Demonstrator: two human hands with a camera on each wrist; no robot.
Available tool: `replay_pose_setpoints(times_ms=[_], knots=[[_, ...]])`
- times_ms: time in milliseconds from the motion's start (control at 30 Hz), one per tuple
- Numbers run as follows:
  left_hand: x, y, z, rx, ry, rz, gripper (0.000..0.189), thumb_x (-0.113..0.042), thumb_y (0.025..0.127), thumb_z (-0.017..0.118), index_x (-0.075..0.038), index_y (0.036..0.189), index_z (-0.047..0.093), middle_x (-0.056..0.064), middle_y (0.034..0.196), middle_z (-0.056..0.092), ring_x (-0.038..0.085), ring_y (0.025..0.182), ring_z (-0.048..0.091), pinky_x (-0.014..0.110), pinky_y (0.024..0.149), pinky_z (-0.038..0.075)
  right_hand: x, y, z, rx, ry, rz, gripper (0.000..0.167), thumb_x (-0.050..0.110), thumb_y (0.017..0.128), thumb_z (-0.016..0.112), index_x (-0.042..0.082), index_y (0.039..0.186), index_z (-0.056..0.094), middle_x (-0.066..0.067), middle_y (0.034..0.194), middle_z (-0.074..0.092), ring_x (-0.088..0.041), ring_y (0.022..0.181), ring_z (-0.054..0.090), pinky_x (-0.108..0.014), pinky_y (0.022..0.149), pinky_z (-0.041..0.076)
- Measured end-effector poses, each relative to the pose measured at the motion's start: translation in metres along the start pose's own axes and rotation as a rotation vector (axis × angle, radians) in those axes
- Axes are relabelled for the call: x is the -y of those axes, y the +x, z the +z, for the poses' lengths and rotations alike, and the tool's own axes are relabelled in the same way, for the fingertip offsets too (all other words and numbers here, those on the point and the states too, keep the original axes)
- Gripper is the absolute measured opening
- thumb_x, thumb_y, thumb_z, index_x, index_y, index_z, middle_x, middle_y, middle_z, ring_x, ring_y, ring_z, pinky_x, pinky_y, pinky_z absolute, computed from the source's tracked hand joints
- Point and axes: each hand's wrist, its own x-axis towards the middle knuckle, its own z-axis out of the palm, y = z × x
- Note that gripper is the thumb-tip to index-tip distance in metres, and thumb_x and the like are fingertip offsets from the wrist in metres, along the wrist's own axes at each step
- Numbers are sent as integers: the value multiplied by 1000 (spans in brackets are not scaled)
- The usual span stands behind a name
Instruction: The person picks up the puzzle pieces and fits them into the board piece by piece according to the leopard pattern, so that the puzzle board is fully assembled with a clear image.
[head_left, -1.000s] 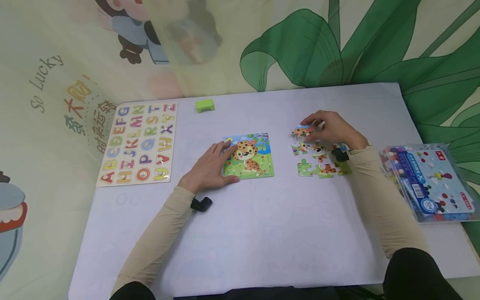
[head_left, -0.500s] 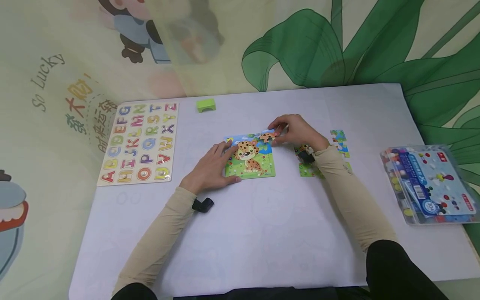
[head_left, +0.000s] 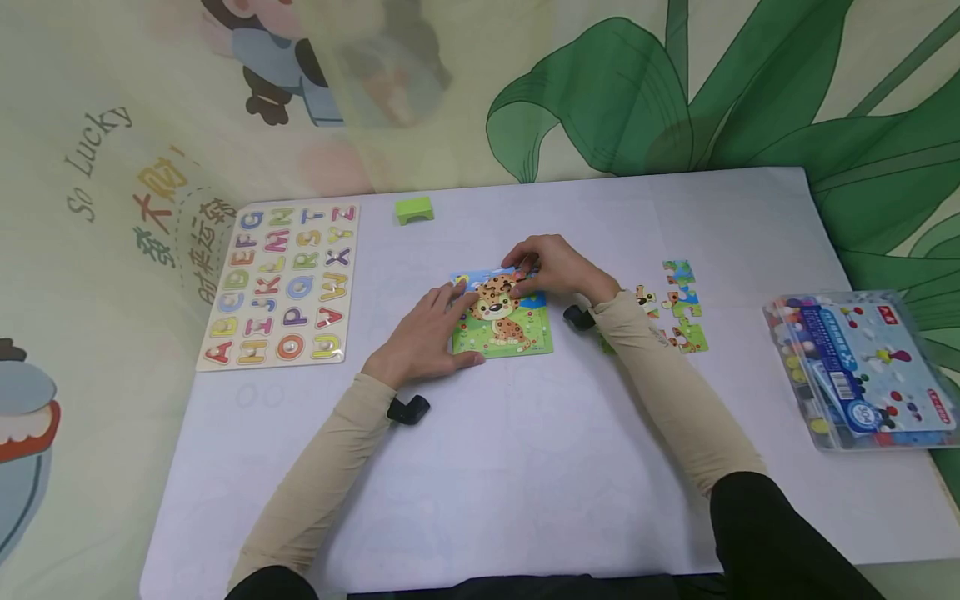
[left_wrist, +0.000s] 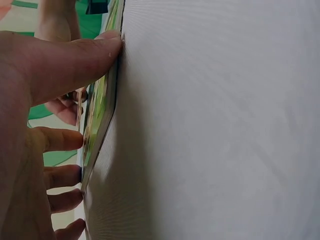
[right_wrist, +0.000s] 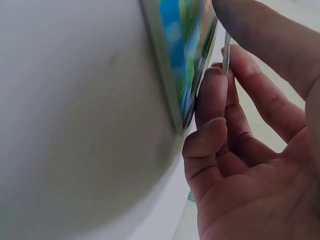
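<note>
A leopard-picture puzzle board point(head_left: 528, 333) lies on the white table. My left hand point(head_left: 423, 337) rests along its left side, fingers spread and thumb at the near edge. In the left wrist view, the thumb point(left_wrist: 75, 62) touches the board's rim. Over the board's far right part, my right hand point(head_left: 561, 265) pinches a puzzle piece point(right_wrist: 226, 56) between thumb and fingers. The piece shows as a thin edge in the right wrist view, close over the board, and is largely hidden by the fingers in the head view.
Several loose puzzle pieces point(head_left: 684, 302) lie right of the board, some covered by the right forearm. An alphabet board point(head_left: 276, 287) lies at left, a green block point(head_left: 415, 210) at the back. A clear box of colourful parts point(head_left: 862, 367) sits at the right edge.
My right hand has carried the leopard-spotted puzzle piece leftward from the loose pieces to over the board's far part. My left hand has stayed on the board.
</note>
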Motion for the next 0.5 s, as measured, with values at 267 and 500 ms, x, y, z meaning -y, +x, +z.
replay_pose_setpoints(times_ms=[267, 500], knots=[[0, 2, -3, -3, 75, 40, 100, -65, 94, 67, -19, 171, 23, 18, 172, 29, 39, 155, 32, 52, 131, 26, 11, 8, 5, 24, -29, 17, 43, 18, 84, 92, 4, 122, 77, -11, 115, 75, -25, 97, 68, -39, 91, 56], [-1, 6, -5, -7, 100, 48, 103, -68, 91, 67, -16, 170, 26, 18, 164, 37, 38, 146, 37, 53, 128, 28, 13, 11, 8, 38, -71, 34, 43, 19, 84, 93, 5, 120, 77, -11, 114, 74, -25, 100, 65, -39, 92, 55]])
